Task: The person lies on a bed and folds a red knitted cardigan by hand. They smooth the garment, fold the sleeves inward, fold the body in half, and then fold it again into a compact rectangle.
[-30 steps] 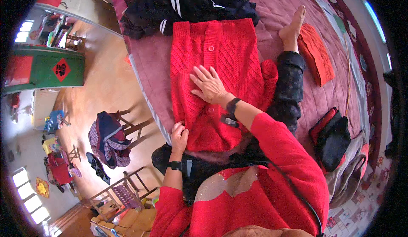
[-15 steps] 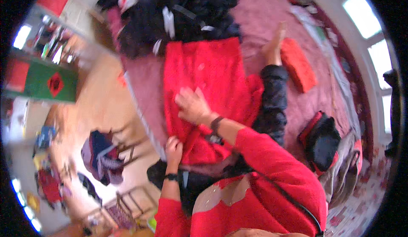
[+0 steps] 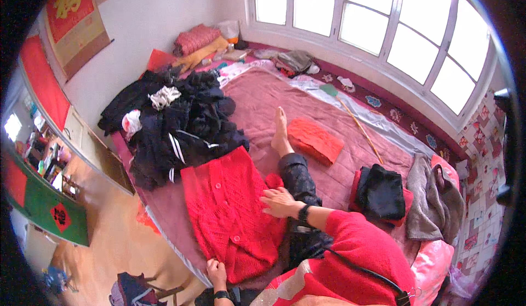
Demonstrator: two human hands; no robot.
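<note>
Fingers (image 3: 272,200) of right hand (image 3: 280,202) spread flat, palm down, pressing on right edge of red knitted cardigan (image 3: 230,218); gripping nothing. Fingers (image 3: 215,264) of left hand (image 3: 217,272) curled closed, pinching lower hem of same cardigan at near edge of bed (image 3: 263,95). Dark watch on each wrist, red sleeves running back to lower edge of view.

Cardigan lying front up, buttoned, spread flat on mauve bed cover, collar end pointing away toward heap of black clothes (image 3: 181,125), which touches and slightly overlaps its far end. Bent leg in dark patterned trousers (image 3: 296,180) just beside right hand, bare foot (image 3: 280,133) stretched out past it.

No true containers in view; nearest to one, stacked piles. Folded orange-red knit (image 3: 315,140) lying just beside foot. Folded black garment (image 3: 379,192) resting on a red one, to the right. Grey garment (image 3: 433,199) draped beside that, near pink bedding at corner. Thin stick with green flat head (image 3: 350,114) lying along far side of bed under windows. Pink folded quilt (image 3: 196,39) and more folded cloth stacked in far corner.

Against half a second ago: view swung up, now taking in windows and wall; right hand shifted from left-middle of cardigan over to its right edge; left hand unchanged, pinching hem.
</note>
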